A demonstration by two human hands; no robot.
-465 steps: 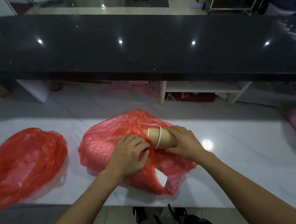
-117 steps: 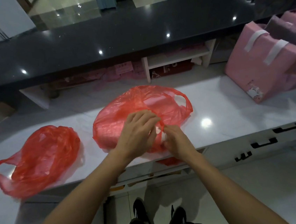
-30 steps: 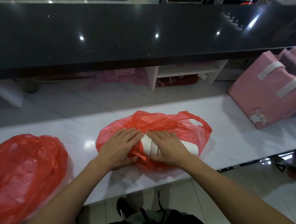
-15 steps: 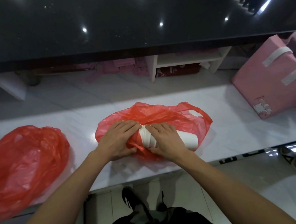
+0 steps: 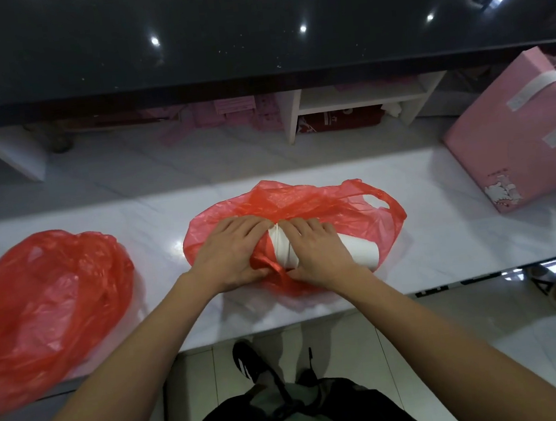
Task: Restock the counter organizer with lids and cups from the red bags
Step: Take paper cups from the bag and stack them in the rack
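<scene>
Head view: at table [image 5: 429, 256] centre, left hand [image 5: 231, 253] pins red bag [image 5: 320, 205] plastic, fingers curled; right hand [image 5: 318, 250] wraps the white cup stack [image 5: 360, 251], likely sliding it out toward 3 o'clock. Second red bag [image 5: 46, 303] at 9 o'clock. Organizer, lids not visible.

**Dim shop counter, glossy stone and pale tile**

A white marble tabletop [image 5: 428, 246] runs across the view. Behind it rises a raised black counter [image 5: 250, 24], polished, mirroring small ceiling lights. Beneath that ledge stand white shelf dividers [image 5: 357, 99] with pink papers and a dark red package. Pink boxes [image 5: 518, 130] sit at the right. The floor is pale glossy tile [image 5: 471, 334].
</scene>
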